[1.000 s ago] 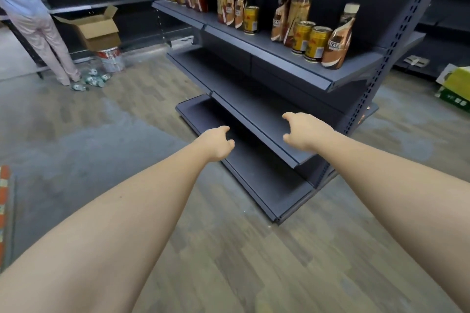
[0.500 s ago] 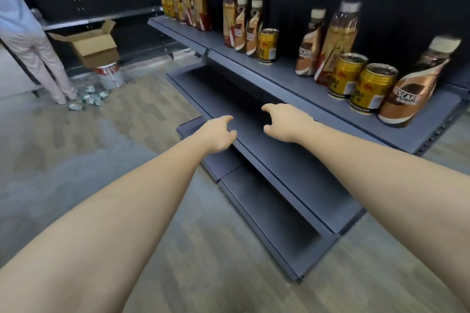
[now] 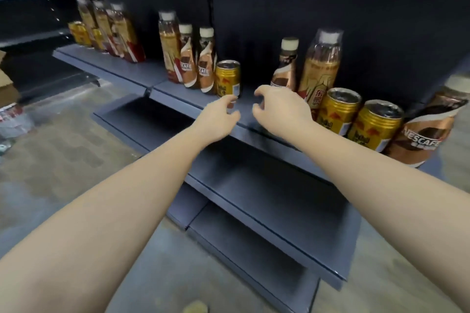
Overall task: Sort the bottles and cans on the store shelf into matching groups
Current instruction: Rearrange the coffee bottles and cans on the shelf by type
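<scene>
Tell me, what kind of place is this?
Probably a shop aisle: dark metal shelves in tiers, with coffee bottles and gold drink cans standing on the top shelf.

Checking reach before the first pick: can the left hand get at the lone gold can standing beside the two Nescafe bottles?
Probably yes. The left hand hovers open just in front of the gold can, holding nothing, with nothing between them; the right hand is off to the side.

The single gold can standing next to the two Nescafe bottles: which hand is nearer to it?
Left. The left hand reaches just below and in front of the single gold can, fingertips at its base. The right hand hovers farther to the can's right.
</scene>
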